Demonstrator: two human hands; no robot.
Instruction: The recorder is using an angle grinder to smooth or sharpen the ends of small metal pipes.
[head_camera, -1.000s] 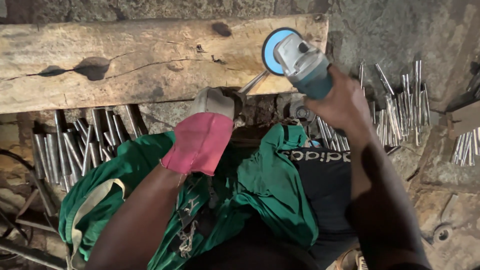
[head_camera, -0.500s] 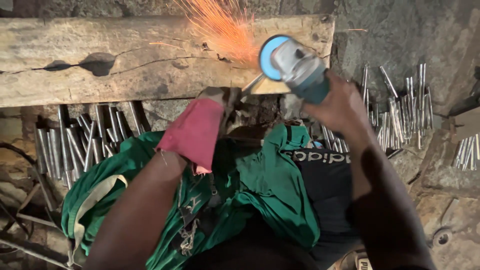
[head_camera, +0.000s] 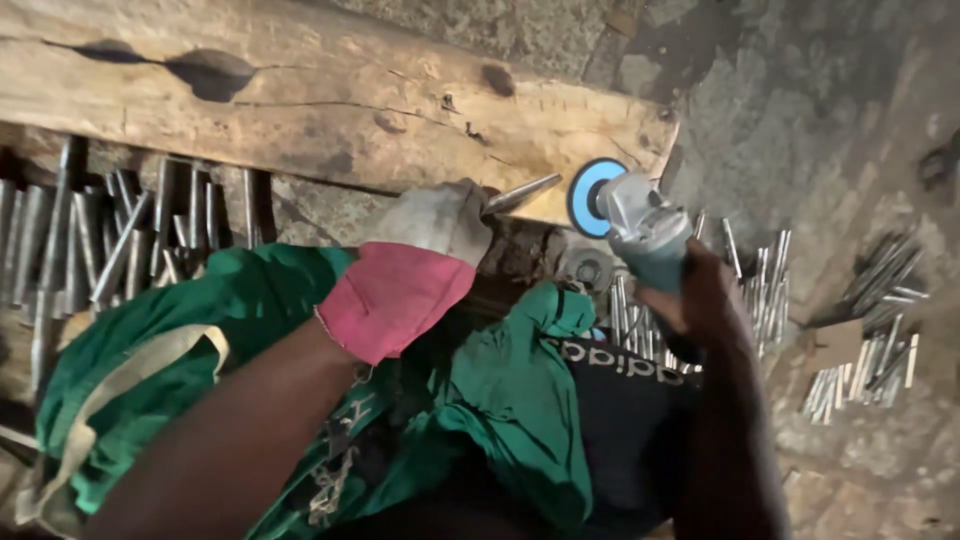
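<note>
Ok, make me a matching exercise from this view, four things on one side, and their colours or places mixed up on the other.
Things:
1. glove on the left hand
2. grinder disc
3. metal rod
4. wooden beam

Colour or place:
a. blue
b. held in the left hand
c. pink and grey
d. across the top, above the hands

Pairs: 1-c, 2-a, 3-b, 4-d

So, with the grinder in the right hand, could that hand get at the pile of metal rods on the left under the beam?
Probably not as things stand. The right hand is full with the angle grinder, and the gloved left hand with its pointed metal rod lies across the way to the rod pile.
</note>
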